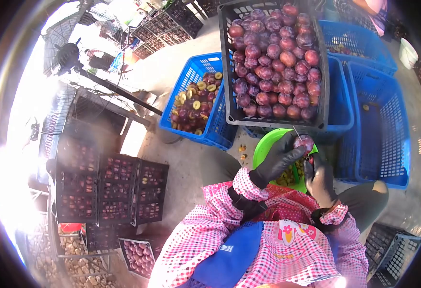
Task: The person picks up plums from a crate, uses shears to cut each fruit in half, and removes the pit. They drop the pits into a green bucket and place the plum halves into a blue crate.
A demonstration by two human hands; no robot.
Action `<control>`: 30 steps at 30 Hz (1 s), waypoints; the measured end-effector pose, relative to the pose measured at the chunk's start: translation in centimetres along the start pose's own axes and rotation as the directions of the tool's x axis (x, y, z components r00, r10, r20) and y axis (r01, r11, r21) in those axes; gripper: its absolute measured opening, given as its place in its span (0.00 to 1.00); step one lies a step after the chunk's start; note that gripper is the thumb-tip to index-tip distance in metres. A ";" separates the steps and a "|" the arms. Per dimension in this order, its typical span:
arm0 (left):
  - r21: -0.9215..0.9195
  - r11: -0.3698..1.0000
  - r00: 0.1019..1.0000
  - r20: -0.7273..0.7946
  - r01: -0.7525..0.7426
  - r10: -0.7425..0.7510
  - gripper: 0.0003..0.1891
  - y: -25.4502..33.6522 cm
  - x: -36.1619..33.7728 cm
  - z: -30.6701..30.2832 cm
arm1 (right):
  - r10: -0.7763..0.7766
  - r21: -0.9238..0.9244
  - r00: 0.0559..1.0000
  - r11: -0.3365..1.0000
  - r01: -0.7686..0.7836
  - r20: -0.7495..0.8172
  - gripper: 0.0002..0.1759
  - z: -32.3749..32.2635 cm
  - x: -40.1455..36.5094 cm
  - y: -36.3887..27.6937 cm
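Observation:
My left hand (282, 157), in a black glove, is closed around a dark purple plum (304, 142). Just to its right, my gloved right hand (320, 176) grips a small knife with a red handle (311, 159); most of the knife is hidden by the fingers and the plum. Both hands are over a bright green basin (263, 146) between my knees, with small yellowish-brown pieces inside it. Beyond the hands, a black crate (228, 103) full of whole plums rests on blue crates.
To the left, a blue crate (222, 139) holds cut plum halves. Blue crates (402, 165) stand to the right. Stacked black crates of plums (119, 189) and a fan (67, 55) are at the left. Another person (376, 17) is partly visible at top right.

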State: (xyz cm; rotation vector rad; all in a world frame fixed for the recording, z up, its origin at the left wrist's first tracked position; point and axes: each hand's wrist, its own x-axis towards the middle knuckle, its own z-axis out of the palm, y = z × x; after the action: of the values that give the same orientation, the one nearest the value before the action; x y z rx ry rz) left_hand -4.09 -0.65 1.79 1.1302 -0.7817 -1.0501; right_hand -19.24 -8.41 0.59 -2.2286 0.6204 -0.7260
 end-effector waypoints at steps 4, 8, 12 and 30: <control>-0.568 0.798 0.980 0.122 0.200 -0.159 0.24 -2.3 0.5 -0.9 | 0.042 0.087 0.999 0.995 -0.040 -0.020 0.08 -0.1 0.2 -0.9; 0.386 0.922 0.999 -0.016 -0.042 0.052 0.24 1.9 0.0 0.7 | 0.079 0.042 0.995 0.996 -0.081 0.056 0.08 -0.2 0.0 -0.2; -0.013 0.999 0.999 -0.042 -0.029 0.029 0.24 0.0 0.3 0.4 | -0.013 0.038 0.998 0.999 0.015 -0.055 0.10 -0.4 0.5 -1.0; -0.285 0.956 0.961 0.241 -0.065 0.137 0.22 -3.9 2.0 -4.1 | 0.200 0.257 0.970 0.953 -0.160 -0.138 0.26 -1.3 0.6 -0.5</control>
State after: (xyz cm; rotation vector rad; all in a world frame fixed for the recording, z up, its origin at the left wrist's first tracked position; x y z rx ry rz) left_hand -0.71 -1.51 -3.07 0.7174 -0.8587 -1.1922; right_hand -19.53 -9.08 1.94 -1.8721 0.7609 -0.8473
